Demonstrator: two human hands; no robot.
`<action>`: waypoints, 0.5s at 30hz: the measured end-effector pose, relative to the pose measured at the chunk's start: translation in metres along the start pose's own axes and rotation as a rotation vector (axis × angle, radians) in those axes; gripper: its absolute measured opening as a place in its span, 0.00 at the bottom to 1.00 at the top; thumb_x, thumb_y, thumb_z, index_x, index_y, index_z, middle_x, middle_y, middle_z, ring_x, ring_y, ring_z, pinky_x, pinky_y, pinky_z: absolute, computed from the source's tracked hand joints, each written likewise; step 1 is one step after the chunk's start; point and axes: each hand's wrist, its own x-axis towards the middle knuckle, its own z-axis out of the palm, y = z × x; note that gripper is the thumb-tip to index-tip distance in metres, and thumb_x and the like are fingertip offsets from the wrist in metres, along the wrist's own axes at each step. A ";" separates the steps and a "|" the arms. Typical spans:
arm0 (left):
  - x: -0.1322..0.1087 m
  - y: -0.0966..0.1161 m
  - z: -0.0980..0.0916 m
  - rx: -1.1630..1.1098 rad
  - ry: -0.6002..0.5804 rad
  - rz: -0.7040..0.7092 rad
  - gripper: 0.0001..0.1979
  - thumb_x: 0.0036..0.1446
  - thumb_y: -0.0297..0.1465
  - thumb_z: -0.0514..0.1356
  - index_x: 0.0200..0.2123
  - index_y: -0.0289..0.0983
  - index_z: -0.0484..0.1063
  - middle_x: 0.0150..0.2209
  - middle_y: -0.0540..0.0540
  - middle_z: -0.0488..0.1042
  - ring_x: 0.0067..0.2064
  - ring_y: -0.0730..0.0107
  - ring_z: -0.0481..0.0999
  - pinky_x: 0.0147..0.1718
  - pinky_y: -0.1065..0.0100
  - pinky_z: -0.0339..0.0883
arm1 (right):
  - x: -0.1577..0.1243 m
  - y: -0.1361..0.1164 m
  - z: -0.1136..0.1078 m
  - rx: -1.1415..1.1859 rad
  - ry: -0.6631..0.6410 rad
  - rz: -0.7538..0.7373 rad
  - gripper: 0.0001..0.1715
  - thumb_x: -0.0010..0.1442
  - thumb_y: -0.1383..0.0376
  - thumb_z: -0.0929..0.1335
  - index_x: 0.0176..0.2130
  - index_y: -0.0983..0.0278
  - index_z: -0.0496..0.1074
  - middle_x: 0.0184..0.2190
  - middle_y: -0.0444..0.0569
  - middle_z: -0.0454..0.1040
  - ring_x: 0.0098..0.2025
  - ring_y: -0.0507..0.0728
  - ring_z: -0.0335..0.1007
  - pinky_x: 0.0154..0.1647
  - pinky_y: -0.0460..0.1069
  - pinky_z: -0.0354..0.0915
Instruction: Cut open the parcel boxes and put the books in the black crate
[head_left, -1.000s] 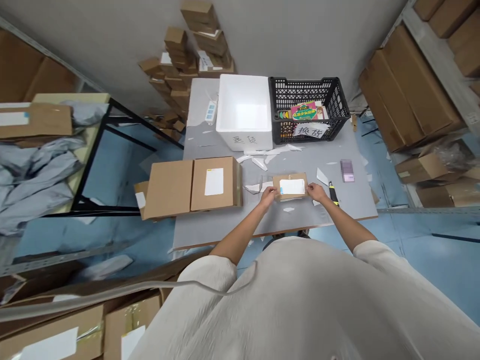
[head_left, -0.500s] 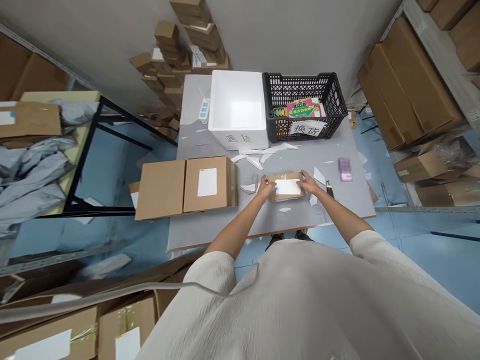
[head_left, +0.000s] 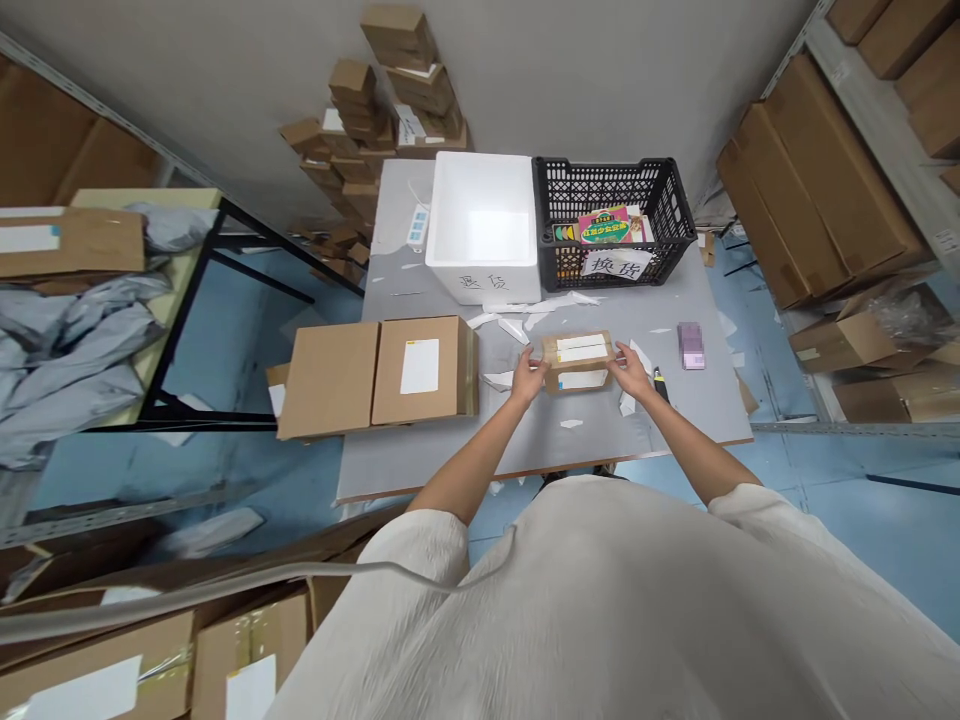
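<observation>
My left hand [head_left: 529, 380] and my right hand [head_left: 632, 372] are both closed on a small cardboard box [head_left: 577, 362]. The left hand holds its left end and the right hand holds its right end. The box sits between my hands, low over the gray bench [head_left: 420, 450], and it has two white labels [head_left: 582, 364] on top.

Just past my right hand lies a box cutter [head_left: 660, 384], yellow and black. Farther right of that hand is a small stack of purple cards [head_left: 692, 345]. Bits of white paper [head_left: 517, 330] lie on the bench just ahead of my left hand.

To the left of my left hand sits a big cardboard box [head_left: 416, 368] with a white label. Ahead of that hand stands a white foam box [head_left: 484, 225] with black writing on it. Ahead of my right hand is a black plastic crate [head_left: 611, 215] with a bright book [head_left: 604, 226] inside and a paper sign [head_left: 615, 263] on its front.

Far past the bench, small cardboard boxes [head_left: 397, 100] stand in tall piles by the wall.
</observation>
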 end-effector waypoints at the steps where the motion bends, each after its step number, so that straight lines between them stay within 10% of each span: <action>1: -0.002 -0.005 0.000 0.041 0.008 -0.011 0.32 0.62 0.36 0.71 0.68 0.40 0.74 0.45 0.46 0.81 0.49 0.59 0.81 0.54 0.62 0.73 | -0.002 0.004 0.002 -0.045 0.011 0.011 0.41 0.70 0.50 0.68 0.75 0.63 0.69 0.63 0.60 0.78 0.59 0.66 0.80 0.67 0.60 0.75; 7: -0.019 -0.035 0.000 0.112 -0.033 -0.028 0.22 0.57 0.32 0.73 0.54 0.41 0.79 0.36 0.51 0.76 0.41 0.62 0.80 0.48 0.62 0.75 | -0.013 0.029 0.011 -0.165 0.027 0.152 0.31 0.70 0.50 0.70 0.65 0.62 0.76 0.41 0.51 0.84 0.51 0.67 0.82 0.58 0.58 0.76; 15: -0.009 -0.042 0.005 0.135 -0.046 0.046 0.28 0.58 0.26 0.71 0.62 0.42 0.76 0.44 0.47 0.77 0.45 0.65 0.81 0.50 0.62 0.77 | 0.008 0.035 0.013 -0.110 0.049 0.127 0.38 0.61 0.58 0.75 0.68 0.61 0.73 0.55 0.55 0.82 0.56 0.66 0.80 0.64 0.60 0.75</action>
